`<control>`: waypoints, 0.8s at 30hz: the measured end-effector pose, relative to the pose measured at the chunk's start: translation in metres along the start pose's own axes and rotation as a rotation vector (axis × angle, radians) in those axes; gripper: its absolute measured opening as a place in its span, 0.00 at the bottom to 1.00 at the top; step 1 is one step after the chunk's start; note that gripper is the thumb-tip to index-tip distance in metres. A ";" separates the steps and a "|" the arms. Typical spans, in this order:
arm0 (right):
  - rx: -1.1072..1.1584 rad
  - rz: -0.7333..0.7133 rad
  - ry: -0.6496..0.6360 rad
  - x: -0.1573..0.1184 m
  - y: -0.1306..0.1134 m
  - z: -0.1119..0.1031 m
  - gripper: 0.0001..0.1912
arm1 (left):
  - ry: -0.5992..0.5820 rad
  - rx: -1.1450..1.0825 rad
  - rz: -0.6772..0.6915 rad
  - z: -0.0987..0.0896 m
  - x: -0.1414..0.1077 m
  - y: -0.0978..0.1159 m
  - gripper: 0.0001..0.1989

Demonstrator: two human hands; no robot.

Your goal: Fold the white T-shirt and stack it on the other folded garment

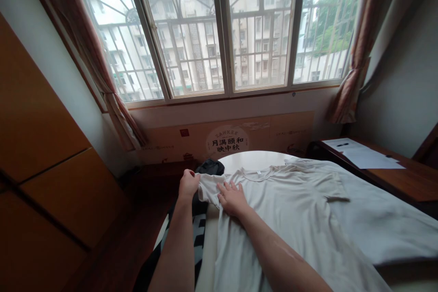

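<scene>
A white short-sleeved T-shirt (284, 210) lies spread out on a white round-edged table (253, 159), its neckline toward the window. My left hand (189, 184) pinches the edge of the shirt's left-side sleeve, fingers closed on the cloth. Flat on the shirt near that sleeve's seam rests my right hand (233, 198), with its fingers spread. The other sleeve (333, 188) lies out to the right, over more pale cloth. Small wrinkles run across the shirt's chest.
Beside the sleeve lies a black bundle (210, 167), and black-and-white patterned cloth (199, 228) hangs below my left arm. More pale cloth (383, 214) covers the right side. Papers (362, 154) rest on a brown wooden desk (410, 178). A barred window (226, 32) stands ahead, wooden cabinets (58, 191) left.
</scene>
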State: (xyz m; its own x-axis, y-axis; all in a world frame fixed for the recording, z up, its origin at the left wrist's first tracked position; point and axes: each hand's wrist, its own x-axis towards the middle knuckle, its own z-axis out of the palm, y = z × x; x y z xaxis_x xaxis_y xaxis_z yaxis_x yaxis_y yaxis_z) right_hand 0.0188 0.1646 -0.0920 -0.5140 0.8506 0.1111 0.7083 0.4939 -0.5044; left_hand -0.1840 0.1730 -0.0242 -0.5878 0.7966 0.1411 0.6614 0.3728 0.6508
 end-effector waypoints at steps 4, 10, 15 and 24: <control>-0.004 0.024 0.002 0.001 -0.001 -0.002 0.30 | 0.016 0.107 -0.056 -0.007 -0.006 -0.003 0.26; -0.050 0.226 0.036 0.003 0.002 0.003 0.34 | 0.004 0.177 -0.117 -0.002 -0.009 -0.011 0.20; -0.083 0.245 0.019 0.001 0.005 0.008 0.33 | -0.050 0.182 -0.204 0.008 -0.005 -0.026 0.17; -0.112 0.243 0.034 -0.003 -0.001 0.006 0.32 | -0.060 0.140 -0.274 0.011 -0.002 -0.032 0.17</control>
State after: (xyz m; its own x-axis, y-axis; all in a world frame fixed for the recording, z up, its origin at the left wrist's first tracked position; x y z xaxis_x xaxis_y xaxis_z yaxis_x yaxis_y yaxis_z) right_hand 0.0161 0.1606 -0.0970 -0.3067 0.9514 0.0282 0.8589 0.2894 -0.4225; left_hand -0.1992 0.1651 -0.0535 -0.7270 0.6828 -0.0724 0.5425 0.6359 0.5489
